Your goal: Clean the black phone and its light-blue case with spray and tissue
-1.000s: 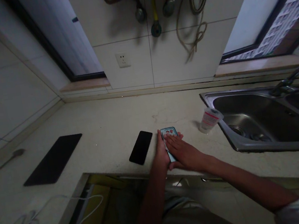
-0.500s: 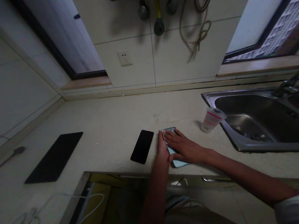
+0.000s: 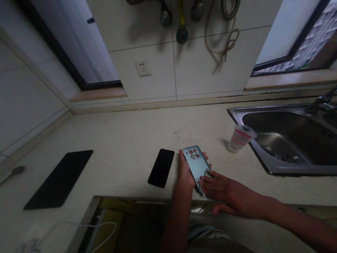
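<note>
1. At the kitchen countertop (image 3: pixel 119 134), my left hand (image 3: pixel 186 175) gripped a pale blue phone (image 3: pixel 196 162) along its left edge, fingers curled around it. The phone's back faced up, with the camera cluster at its far end.
2. My right hand (image 3: pixel 228 190) lay open with the fingers spread. Its fingertips (image 3: pixel 206 177) touched the near end of the pale blue phone, and the thumb rested towards the counter's front edge.
3. The pale blue phone sat at the front of the countertop, between a black phone (image 3: pixel 161 167) just to its left and a plastic cup (image 3: pixel 239 137) to its right.
4. The black phone lay flat, screen dark, apart from my left hand.
5. The plastic cup leaned beside the rim of the steel sink (image 3: pixel 304 165).
6. A black mat (image 3: pixel 58 179) lay flat well off to the left.
7. On the tiled wall behind were a wall socket (image 3: pixel 143 67) and a tangle of hoses (image 3: pixel 201 7). A white cable (image 3: pixel 86 232) trailed at lower left.
</note>
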Available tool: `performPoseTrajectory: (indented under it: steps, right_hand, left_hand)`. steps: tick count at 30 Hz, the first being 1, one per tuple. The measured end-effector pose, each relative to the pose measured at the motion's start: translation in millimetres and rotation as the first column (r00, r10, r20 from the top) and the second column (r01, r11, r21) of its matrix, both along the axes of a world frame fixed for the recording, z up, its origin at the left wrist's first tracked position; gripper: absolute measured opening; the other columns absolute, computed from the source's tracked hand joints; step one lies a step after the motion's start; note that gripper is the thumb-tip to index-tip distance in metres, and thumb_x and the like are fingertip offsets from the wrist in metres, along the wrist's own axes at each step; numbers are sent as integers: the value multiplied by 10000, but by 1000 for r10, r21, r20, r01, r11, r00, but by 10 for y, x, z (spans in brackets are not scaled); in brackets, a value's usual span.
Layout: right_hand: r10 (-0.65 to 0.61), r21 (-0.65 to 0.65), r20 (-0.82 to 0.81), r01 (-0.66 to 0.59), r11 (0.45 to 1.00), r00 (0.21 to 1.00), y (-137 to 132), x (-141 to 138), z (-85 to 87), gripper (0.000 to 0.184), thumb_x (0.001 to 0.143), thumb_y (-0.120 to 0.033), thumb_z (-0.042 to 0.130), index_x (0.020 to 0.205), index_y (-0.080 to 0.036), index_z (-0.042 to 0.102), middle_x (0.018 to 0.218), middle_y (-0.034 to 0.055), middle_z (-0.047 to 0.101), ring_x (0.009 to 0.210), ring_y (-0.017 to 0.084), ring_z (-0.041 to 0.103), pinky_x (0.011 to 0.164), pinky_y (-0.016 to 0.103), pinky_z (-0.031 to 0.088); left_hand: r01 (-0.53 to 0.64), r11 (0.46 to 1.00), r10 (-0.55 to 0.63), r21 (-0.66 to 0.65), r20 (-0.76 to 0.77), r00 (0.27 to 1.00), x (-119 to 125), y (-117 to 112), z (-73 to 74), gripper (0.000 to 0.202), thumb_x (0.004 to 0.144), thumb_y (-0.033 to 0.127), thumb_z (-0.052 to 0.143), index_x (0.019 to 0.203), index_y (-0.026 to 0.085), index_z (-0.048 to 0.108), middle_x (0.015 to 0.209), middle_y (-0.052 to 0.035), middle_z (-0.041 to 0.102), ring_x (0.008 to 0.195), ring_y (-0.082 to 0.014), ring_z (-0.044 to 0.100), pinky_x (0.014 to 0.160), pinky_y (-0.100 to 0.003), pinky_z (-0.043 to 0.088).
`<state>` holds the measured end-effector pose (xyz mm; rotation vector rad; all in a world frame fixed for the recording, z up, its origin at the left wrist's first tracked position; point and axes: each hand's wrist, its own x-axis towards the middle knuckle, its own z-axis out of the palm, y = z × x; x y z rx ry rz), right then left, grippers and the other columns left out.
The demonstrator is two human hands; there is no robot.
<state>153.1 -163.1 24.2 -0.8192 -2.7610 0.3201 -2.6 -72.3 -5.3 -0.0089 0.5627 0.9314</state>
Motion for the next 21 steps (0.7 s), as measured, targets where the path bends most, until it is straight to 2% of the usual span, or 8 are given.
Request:
performPoseTrajectory:
  steps: [3,6,10,13,17,21]
  right_hand:
    - [-43,50,41,41,998,998,61,101,-7,503,969,-519,534,1327,-178,627,1380,113,628,1400,287,458,1221,571,247]
    - [-132,149,94,117,982,987,143,202,-54,507,978,-517,515,1322,-161,625,1432,128,579,1414,318,432,1197,599,267]
    - [-195,292,133,149,945,972,253,260,-164,650,941,-599,521,1373,-115,568,1519,209,451,1453,355,356,1179,606,270]
    - [-245,362,123,186,913,962,361,240,-258,755,908,-653,528,1412,-91,513,1551,263,370,1490,384,259,1172,626,247]
    - [-314,386,97,255,886,944,581,178,-378,834,904,-683,496,1452,-56,447,1567,297,311,1505,404,190,1173,633,227]
    - [-366,356,56,324,877,929,824,107,-449,877,916,-693,453,1473,-18,401,1575,320,268,1510,414,155,1175,629,222]
  left_hand:
    - [11,1000,-11,-17,6,1000,-7,-5,47,734,934,688,262,1221,133,645,995,-177,736,844,-310,714,776,-467,554]
    - [31,999,-31,-35,1,1000,-14,-1,92,748,934,690,254,1212,121,653,986,-175,739,865,-317,715,797,-464,548]
    - [58,998,-58,1,6,998,0,8,100,738,946,670,245,1199,117,663,971,-167,743,881,-320,712,839,-467,535]
    - [33,999,-33,17,10,999,19,19,74,712,956,652,257,1205,121,660,976,-155,746,883,-312,711,868,-459,525]
    - [10,1000,-10,30,-13,1000,43,42,5,677,966,635,287,1221,123,649,1000,-142,745,879,-291,711,881,-433,520]
    - [5,998,-1,62,-61,998,56,64,-78,658,954,648,338,1237,139,644,1024,-135,742,874,-281,709,866,-415,522]
